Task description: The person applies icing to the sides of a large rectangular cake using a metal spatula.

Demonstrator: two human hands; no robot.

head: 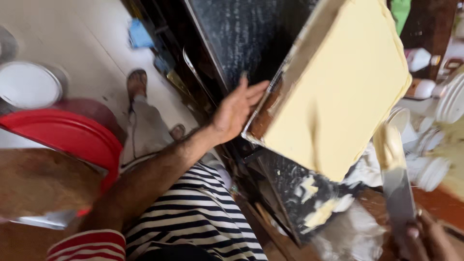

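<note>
My left hand [236, 110] presses flat against the left edge of a large square cake [338, 82] covered in pale yellow cream, which sits tilted on a metal tray with a brown sponge side showing. My right hand [425, 237], at the bottom right, grips the handle of a long palette knife [396, 179]. The blade points up toward the cake's lower right corner and carries yellow cream at its tip. The knife is blurred.
A dark counter [241, 34] runs under the cake, smeared with cream [319, 208] lower down. White tubs and bottles [435, 96] stand at the right. A red round lid [67, 135], a white bucket [29, 84] and a person's sandalled feet [137, 84] are on the floor at left.
</note>
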